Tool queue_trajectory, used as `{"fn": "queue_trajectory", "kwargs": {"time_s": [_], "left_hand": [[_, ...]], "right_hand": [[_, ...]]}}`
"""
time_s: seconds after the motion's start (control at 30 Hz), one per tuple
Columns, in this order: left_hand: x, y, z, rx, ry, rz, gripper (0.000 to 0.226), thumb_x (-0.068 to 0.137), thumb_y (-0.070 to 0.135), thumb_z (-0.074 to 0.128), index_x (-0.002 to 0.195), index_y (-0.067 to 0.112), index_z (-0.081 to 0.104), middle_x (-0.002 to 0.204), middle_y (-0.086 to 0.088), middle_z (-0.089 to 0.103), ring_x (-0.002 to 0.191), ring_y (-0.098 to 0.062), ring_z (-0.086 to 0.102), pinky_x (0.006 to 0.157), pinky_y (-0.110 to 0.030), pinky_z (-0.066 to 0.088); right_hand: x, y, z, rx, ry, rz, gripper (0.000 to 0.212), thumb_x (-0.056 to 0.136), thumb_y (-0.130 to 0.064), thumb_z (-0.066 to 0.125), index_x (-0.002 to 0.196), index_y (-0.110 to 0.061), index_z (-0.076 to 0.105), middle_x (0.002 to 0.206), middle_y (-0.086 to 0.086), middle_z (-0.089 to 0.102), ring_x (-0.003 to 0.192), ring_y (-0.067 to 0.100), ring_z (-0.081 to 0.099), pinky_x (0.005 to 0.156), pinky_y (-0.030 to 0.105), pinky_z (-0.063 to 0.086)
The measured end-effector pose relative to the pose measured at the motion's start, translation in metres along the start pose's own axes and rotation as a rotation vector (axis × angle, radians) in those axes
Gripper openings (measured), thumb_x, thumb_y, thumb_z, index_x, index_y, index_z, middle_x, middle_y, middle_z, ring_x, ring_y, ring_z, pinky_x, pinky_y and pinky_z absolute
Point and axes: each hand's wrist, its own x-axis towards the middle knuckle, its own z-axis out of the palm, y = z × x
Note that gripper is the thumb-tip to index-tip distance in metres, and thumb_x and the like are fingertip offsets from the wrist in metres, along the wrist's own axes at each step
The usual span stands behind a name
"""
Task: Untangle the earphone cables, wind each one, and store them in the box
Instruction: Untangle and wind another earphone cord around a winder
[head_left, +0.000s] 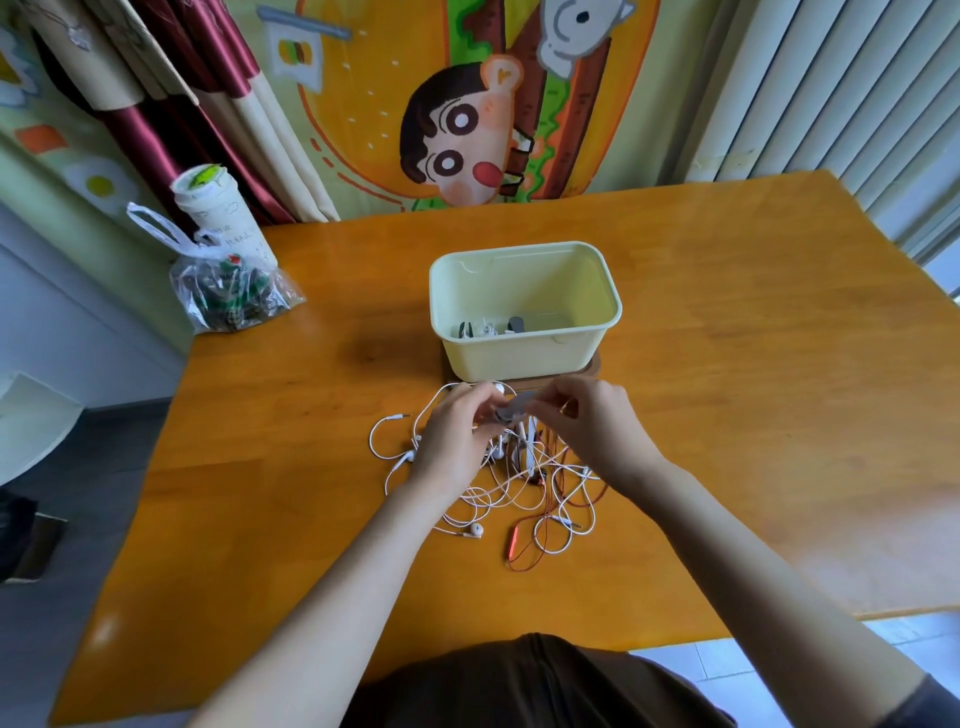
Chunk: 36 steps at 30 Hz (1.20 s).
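Both hands' fingers (488, 402) pinching tangled earphone cables (519, 488) before the box (524, 358).

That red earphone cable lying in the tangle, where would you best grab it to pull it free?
Probably by the red inline bar at the near edge of the tangle, coming from the person's side. It is stiff, lies clear on the table and is thicker than the red cable, whose loops farther in cross under white cables. Both hands, left hand and right hand, are busy farther back.
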Motion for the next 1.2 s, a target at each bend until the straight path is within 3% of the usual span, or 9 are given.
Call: {"fn": "queue_trajectory", "kwargs": {"time_s": [0.13, 0.27, 0.4, 0.53, 0.67, 0.77, 0.93, 1.1, 1.2], "left_hand": [[-0.005, 0.000, 0.000, -0.014, -0.112, -0.027, 0.022, 0.084, 0.004, 0.067, 0.104, 0.013, 0.065, 0.098, 0.006, 0.061, 0.080, -0.003, 0.054, 0.066, -0.006, 0.040], [-0.006, 0.005, -0.002, -0.093, -0.165, -0.070, 0.023, 0.085, 0.007, 0.067, 0.107, 0.014, 0.064, 0.088, 0.011, 0.060, 0.076, 0.000, 0.055, 0.063, -0.002, 0.042], [-0.007, 0.006, -0.004, -0.184, -0.212, -0.102, 0.023, 0.085, 0.006, 0.068, 0.103, 0.018, 0.062, 0.081, 0.016, 0.060, 0.072, 0.006, 0.057, 0.065, -0.003, 0.042], [-0.007, 0.013, -0.003, -0.324, -0.329, -0.078, 0.026, 0.085, 0.007, 0.067, 0.102, 0.026, 0.061, 0.085, 0.013, 0.064, 0.079, 0.004, 0.060, 0.077, -0.016, 0.049], [-0.005, 0.022, -0.001, -0.651, -0.252, -0.134, 0.027, 0.085, 0.005, 0.066, 0.101, 0.026, 0.061, 0.091, 0.002, 0.066, 0.092, -0.013, 0.063, 0.087, -0.028, 0.050], [-0.004, 0.027, -0.002, -0.889, -0.197, -0.203, 0.023, 0.084, 0.005, 0.064, 0.103, 0.017, 0.059, 0.090, -0.003, 0.065, 0.090, -0.019, 0.062, 0.087, -0.036, 0.050], [0.001, 0.029, -0.003, -1.206, -0.062, -0.357, 0.017, 0.091, -0.001, 0.052, 0.102, 0.010, 0.057, 0.095, -0.010, 0.067, 0.089, -0.023, 0.066, 0.082, -0.032, 0.055], [0.005, 0.028, -0.003, -1.268, 0.036, -0.458, 0.017, 0.091, 0.002, 0.055, 0.106, 0.009, 0.057, 0.105, -0.016, 0.063, 0.096, -0.028, 0.063, 0.091, -0.040, 0.053], [0.008, 0.028, -0.003, -1.258, 0.112, -0.498, 0.017, 0.090, 0.002, 0.057, 0.106, 0.008, 0.057, 0.092, -0.009, 0.063, 0.089, -0.023, 0.062, 0.090, -0.040, 0.052]], "right_hand": [[0.011, 0.002, -0.017, 0.005, 0.016, 0.031, 0.008, 0.085, -0.016, 0.068, 0.085, -0.009, 0.072, 0.070, -0.010, 0.060, 0.062, -0.004, 0.053, 0.060, 0.005, 0.039], [0.016, 0.008, -0.023, 0.031, 0.046, 0.053, 0.005, 0.084, -0.014, 0.068, 0.084, -0.012, 0.073, 0.073, -0.008, 0.064, 0.067, -0.005, 0.056, 0.062, 0.002, 0.040], [0.018, 0.012, -0.025, 0.043, 0.088, 0.056, 0.005, 0.084, -0.014, 0.069, 0.084, -0.012, 0.074, 0.073, -0.007, 0.065, 0.067, -0.003, 0.057, 0.062, 0.003, 0.041], [0.020, 0.017, -0.022, 0.080, 0.103, 0.065, 0.005, 0.084, -0.014, 0.069, 0.083, -0.013, 0.073, 0.068, -0.015, 0.063, 0.060, -0.009, 0.056, 0.059, 0.003, 0.038], [0.017, 0.020, -0.016, 0.250, 0.129, 0.130, 0.009, 0.086, -0.013, 0.066, 0.082, -0.008, 0.071, 0.061, -0.016, 0.058, 0.050, -0.009, 0.052, 0.053, 0.007, 0.037], [0.011, 0.018, -0.005, 0.325, 0.141, 0.164, 0.017, 0.089, -0.016, 0.062, 0.074, -0.018, 0.067, 0.051, -0.017, 0.056, 0.046, -0.004, 0.046, 0.050, 0.011, 0.032], [-0.004, 0.013, 0.016, 0.342, 0.080, 0.147, 0.016, 0.090, -0.017, 0.062, 0.075, -0.018, 0.065, 0.058, -0.010, 0.058, 0.048, -0.002, 0.045, 0.050, 0.013, 0.032], [-0.008, 0.007, 0.025, 0.294, 0.057, 0.131, 0.017, 0.093, -0.018, 0.058, 0.082, -0.008, 0.066, 0.057, -0.009, 0.052, 0.047, 0.001, 0.043, 0.046, 0.011, 0.031], [-0.010, 0.004, 0.023, 0.271, 0.043, 0.120, 0.014, 0.093, -0.019, 0.058, 0.084, -0.013, 0.066, 0.058, -0.011, 0.054, 0.049, -0.001, 0.047, 0.047, 0.010, 0.033]]}}
